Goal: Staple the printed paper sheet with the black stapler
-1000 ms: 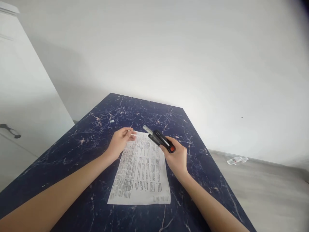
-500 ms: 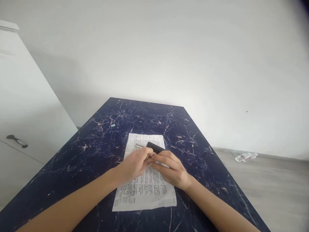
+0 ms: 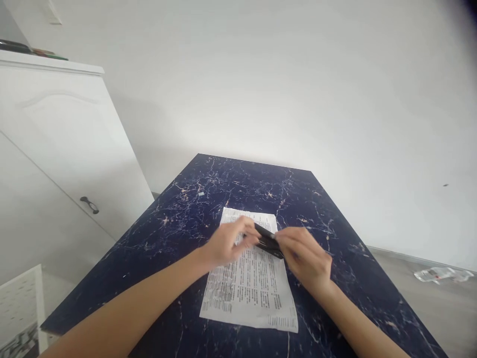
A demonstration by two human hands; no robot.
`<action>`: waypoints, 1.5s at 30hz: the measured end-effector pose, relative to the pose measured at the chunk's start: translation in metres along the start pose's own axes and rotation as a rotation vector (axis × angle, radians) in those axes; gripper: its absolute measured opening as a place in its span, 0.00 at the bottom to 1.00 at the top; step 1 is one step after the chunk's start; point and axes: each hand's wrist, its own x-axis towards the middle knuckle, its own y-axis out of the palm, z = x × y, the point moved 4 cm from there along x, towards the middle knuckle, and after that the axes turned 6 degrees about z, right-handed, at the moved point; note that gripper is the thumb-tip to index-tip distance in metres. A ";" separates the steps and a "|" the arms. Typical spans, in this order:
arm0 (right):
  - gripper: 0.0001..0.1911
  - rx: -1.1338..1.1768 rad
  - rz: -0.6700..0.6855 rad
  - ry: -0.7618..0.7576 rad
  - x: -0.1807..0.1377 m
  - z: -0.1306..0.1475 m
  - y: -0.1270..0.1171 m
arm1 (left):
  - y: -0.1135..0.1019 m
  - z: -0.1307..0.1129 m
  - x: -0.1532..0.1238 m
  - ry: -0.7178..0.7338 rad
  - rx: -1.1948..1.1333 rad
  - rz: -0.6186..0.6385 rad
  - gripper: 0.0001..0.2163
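A black, flat, elongated object is held at a slant above a printed sheet of paper. My left hand grips its left end, thumb below and fingers above. At the other end is my right hand, its fingertips pinched together against the object's upper right side. Something small and pale shows at those fingertips, too small to name. The sheet lies flat under both hands, covered with columns of small text.
The dark blue marble-patterned table narrows toward a white wall. A small pale scrap lies on it. To the left stands a white cabinet with a dark handle. Clear plastic packaging lies on the floor at right.
My hands have moved apart, showing more of the black object between them. A thin silvery piece by my left hand no longer shows. The view has turned left, bringing in more cabinet.
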 end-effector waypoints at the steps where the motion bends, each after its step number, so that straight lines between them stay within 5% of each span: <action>1: 0.14 -0.029 -0.050 0.126 0.000 -0.014 -0.006 | -0.016 0.011 0.000 -0.068 0.097 -0.080 0.09; 3: 0.06 -0.105 -0.125 0.390 -0.006 -0.049 -0.020 | -0.051 0.036 -0.002 -0.215 0.363 -0.212 0.11; 6: 0.10 -0.123 -0.158 0.734 -0.029 -0.109 -0.039 | -0.097 0.076 -0.009 -0.386 0.702 -0.345 0.15; 10: 0.15 -0.033 -0.051 0.993 -0.060 -0.167 -0.044 | -0.119 0.118 -0.020 -0.654 0.839 -0.242 0.20; 14: 0.16 -0.027 0.067 0.972 -0.065 -0.182 -0.034 | -0.113 0.118 -0.020 -0.677 0.837 -0.164 0.16; 21: 0.17 -0.218 0.065 0.821 -0.055 -0.175 -0.030 | -0.105 0.093 -0.013 -0.638 0.848 -0.147 0.11; 28: 0.16 -0.331 0.007 0.784 -0.057 -0.173 -0.031 | -0.063 0.055 0.000 -0.204 0.312 -0.168 0.05; 32: 0.14 -0.323 0.077 0.807 -0.058 -0.175 -0.028 | -0.043 0.037 0.003 -0.108 0.274 -0.167 0.04; 45: 0.13 -0.252 0.085 0.896 -0.059 -0.173 -0.029 | -0.020 0.064 0.011 -0.275 -0.042 0.021 0.05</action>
